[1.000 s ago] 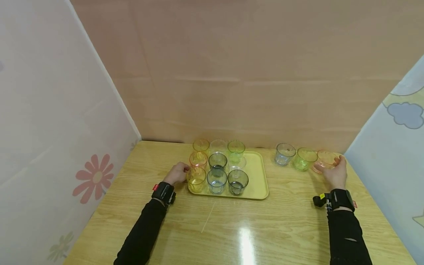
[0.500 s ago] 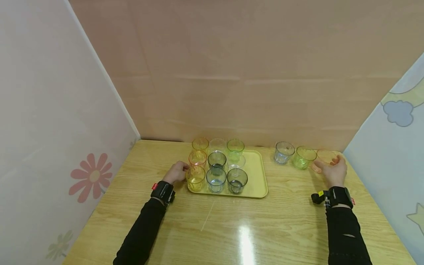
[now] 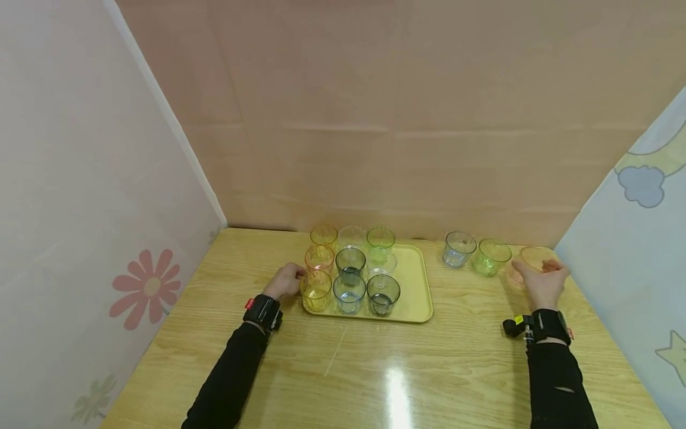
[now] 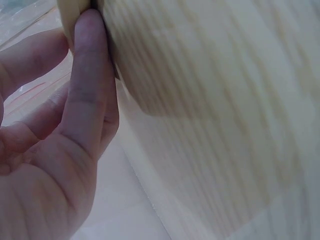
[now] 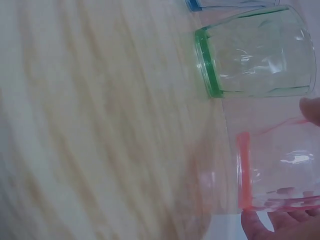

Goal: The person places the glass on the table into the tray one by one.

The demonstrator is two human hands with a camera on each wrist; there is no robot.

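Note:
My right hand (image 3: 543,285) grips a pink glass (image 5: 280,170) between thumb and fingers at the right end of a short row of glasses. In the right wrist view a faint reflection lies beyond its base, which seems slightly off the table. Left of it stands a green glass (image 3: 492,257), then a pale blue one (image 3: 459,250). My left hand (image 3: 286,281) pinches the left rim of a yellow tray (image 3: 415,286), beside a yellow glass (image 3: 316,292) on it. The left wrist view shows the fingers at the tray's rim (image 4: 70,20).
Several glasses crowd the tray's left and middle: a light blue one (image 3: 349,295), two grey ones including the front-right one (image 3: 383,296), an orange-red one (image 3: 320,257) and a green one (image 3: 381,244). A brown backdrop (image 3: 343,149) rises behind the wooden table (image 3: 364,369).
The pink glass has shifted slightly right with my right hand, widening the gap to the green glass. My left hand keeps its place at the tray.

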